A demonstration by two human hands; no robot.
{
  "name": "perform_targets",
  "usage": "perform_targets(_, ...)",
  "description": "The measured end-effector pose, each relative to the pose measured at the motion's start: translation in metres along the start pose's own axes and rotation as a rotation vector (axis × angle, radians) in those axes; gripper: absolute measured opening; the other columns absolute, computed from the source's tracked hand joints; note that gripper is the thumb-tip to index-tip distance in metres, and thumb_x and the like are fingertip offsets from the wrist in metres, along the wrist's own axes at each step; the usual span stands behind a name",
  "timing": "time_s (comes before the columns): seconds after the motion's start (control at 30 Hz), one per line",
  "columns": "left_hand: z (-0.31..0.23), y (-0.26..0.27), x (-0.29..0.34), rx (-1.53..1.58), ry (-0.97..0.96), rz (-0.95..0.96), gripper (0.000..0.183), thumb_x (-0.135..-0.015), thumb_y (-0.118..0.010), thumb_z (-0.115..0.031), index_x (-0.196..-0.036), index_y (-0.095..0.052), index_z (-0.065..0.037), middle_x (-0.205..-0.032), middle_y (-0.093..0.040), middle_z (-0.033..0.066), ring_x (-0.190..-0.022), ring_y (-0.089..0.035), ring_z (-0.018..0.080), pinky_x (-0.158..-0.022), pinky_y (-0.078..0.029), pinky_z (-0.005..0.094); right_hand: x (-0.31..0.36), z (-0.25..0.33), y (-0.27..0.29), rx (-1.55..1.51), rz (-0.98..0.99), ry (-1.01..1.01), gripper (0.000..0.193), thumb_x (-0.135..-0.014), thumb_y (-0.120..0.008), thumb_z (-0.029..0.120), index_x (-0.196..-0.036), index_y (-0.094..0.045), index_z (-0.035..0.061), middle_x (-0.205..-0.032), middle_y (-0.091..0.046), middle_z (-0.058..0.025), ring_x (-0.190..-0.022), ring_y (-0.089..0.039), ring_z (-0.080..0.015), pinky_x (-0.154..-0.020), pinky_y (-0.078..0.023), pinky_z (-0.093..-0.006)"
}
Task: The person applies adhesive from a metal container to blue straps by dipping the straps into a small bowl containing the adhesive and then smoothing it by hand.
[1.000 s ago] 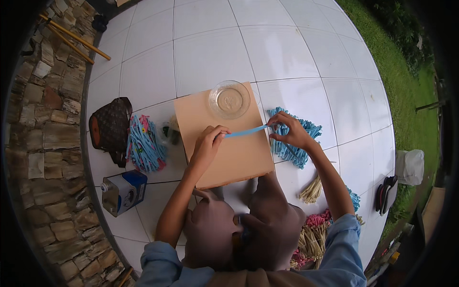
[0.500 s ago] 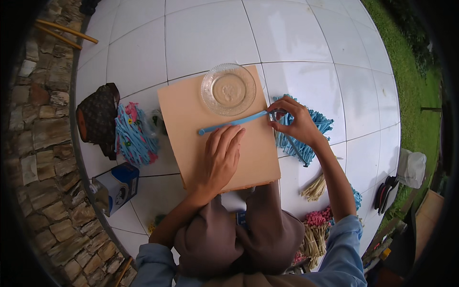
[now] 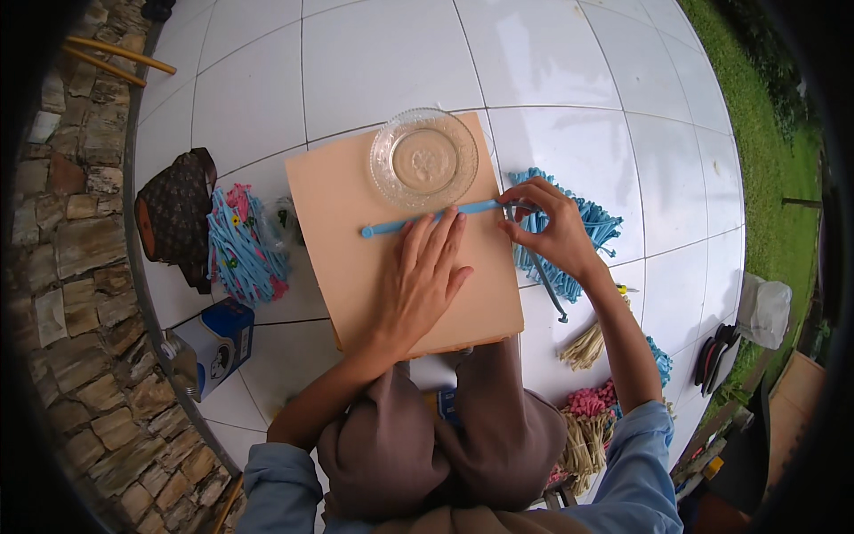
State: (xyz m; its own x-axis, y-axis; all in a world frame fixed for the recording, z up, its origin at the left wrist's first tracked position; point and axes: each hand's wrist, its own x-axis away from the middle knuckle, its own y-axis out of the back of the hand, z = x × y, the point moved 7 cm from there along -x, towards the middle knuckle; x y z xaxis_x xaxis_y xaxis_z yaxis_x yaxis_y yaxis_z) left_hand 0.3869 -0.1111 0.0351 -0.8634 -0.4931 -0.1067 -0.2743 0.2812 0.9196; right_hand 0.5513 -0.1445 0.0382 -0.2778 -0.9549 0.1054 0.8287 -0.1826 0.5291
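A long blue strip point(image 3: 384, 230) with a small round knob at its left end lies across a tan board point(image 3: 334, 267) on my lap. My left hand point(image 3: 427, 271) is open and flat on the board, fingertips resting on the strip. At the board's right edge, my right hand point(image 3: 547, 227) pinches the strip between thumb and fingers. Beyond that grip a darker length bends down past the edge, ending in a small knob point(image 3: 562, 318). A clear glass plate point(image 3: 382, 160) sits just beyond the strip on the board.
Right of the board lies a pile of blue strips point(image 3: 596, 227); nearer are beige bundles point(image 3: 583, 347) and pink ones point(image 3: 592, 400). Leftward are a blue-and-pink bundle point(image 3: 245, 258), a dark brown bag point(image 3: 178, 209) and a blue tin point(image 3: 222, 343). Stone paving point(image 3: 89, 338) borders the white tiles point(image 3: 382, 62).
My left hand has spread its fingers and moved slightly up and right along the strip. The strip's left end has shifted a little away from me; my right hand keeps its pinch.
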Motion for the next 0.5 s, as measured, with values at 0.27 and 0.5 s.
perform_targets(0.27, 0.0051, 0.0010, 0.0001, -0.021, -0.028, -0.013, 0.063, -0.083, -0.057, -0.032, -0.133, -0.037, -0.001, -0.135, -0.037, 0.0087, -0.122, -0.035, 0.0268, -0.103, -0.030, 0.0418, 0.0027, -0.0042, 0.0012, -0.003, 0.005, -0.015, 0.026, -0.070, -0.070, 0.008, -0.094, -0.063, 0.0025, -0.093, -0.059, -0.0057, -0.073, -0.059, -0.0139, -0.072, -0.051, -0.0268)
perform_targets(0.5, 0.0055, 0.0020, 0.0004, 0.020, -0.006, -0.019, 0.064, -0.082, -0.058, -0.032, -0.133, -0.036, 0.000, -0.134, -0.038, 0.0093, -0.121, -0.036, 0.0277, -0.103, -0.030, 0.0423, 0.0011, -0.0006, 0.0013, 0.022, -0.014, 0.034, 0.024, -0.074, -0.068, 0.013, -0.095, -0.063, 0.0033, -0.089, -0.058, -0.0067, -0.069, -0.059, -0.0147, -0.068, -0.050, -0.0275)
